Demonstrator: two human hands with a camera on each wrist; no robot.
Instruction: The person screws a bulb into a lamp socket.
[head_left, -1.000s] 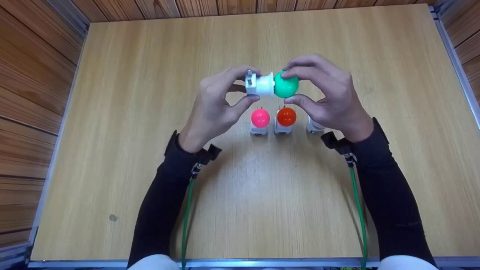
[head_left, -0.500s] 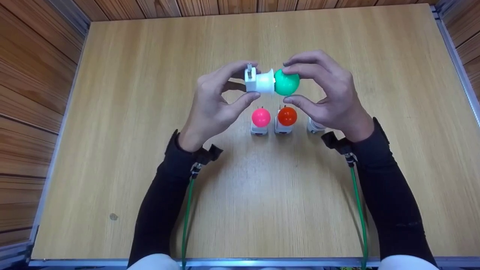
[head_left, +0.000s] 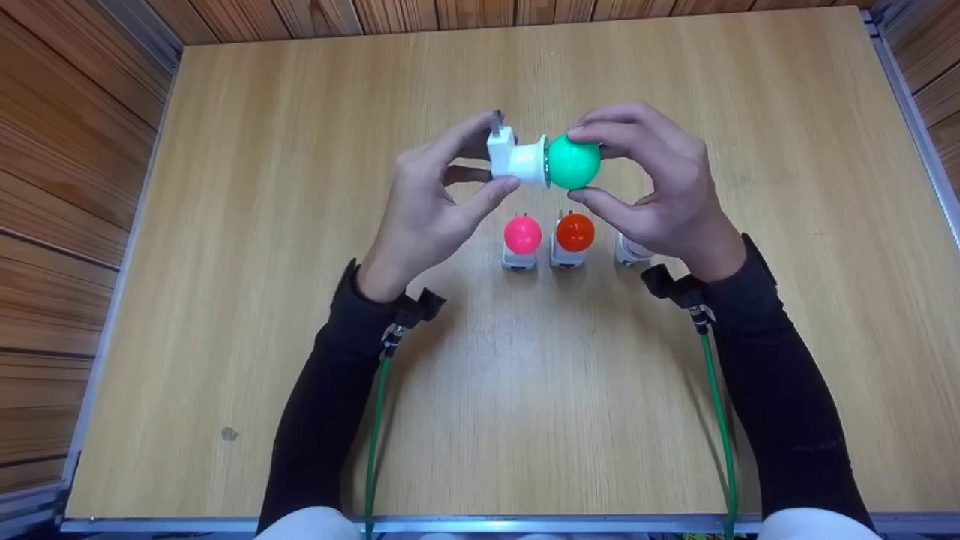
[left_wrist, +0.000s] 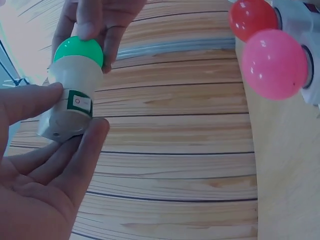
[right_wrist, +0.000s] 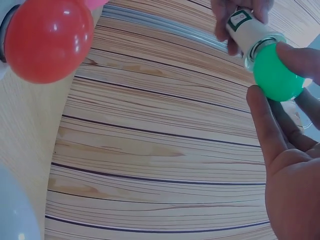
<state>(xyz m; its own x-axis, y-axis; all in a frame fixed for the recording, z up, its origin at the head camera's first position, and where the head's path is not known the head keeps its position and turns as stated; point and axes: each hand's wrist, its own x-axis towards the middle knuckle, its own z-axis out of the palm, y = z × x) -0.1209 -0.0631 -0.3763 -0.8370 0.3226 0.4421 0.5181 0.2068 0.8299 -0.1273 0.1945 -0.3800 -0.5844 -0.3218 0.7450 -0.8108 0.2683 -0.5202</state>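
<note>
My left hand (head_left: 431, 202) grips a white plug-in lamp socket (head_left: 527, 163) between thumb and fingers, its metal prongs pointing up and away. A green light bulb (head_left: 573, 162) sits at the socket's mouth, pinched by the fingertips and thumb of my right hand (head_left: 660, 187). In the right wrist view a little of the bulb's metal base shows between the green globe (right_wrist: 277, 75) and the socket's rim. The left wrist view shows a small green-and-white label (left_wrist: 80, 102) on the socket's side. Both hands hold the joined pieces above the table.
On the wooden table (head_left: 480, 375), below the hands, stand a pink bulb (head_left: 522, 235) and a red-orange bulb (head_left: 575, 232), each in a white socket. Another white piece (head_left: 631, 251) is partly hidden by the right hand. Wood-panelled walls (head_left: 60, 195) enclose the table; green cables (head_left: 375, 442) trail from both wrists.
The socket has tilted in my left hand, its prongs swinging upward. It and the green bulb have risen slightly in the head view. The bulbs on the table stay put.
</note>
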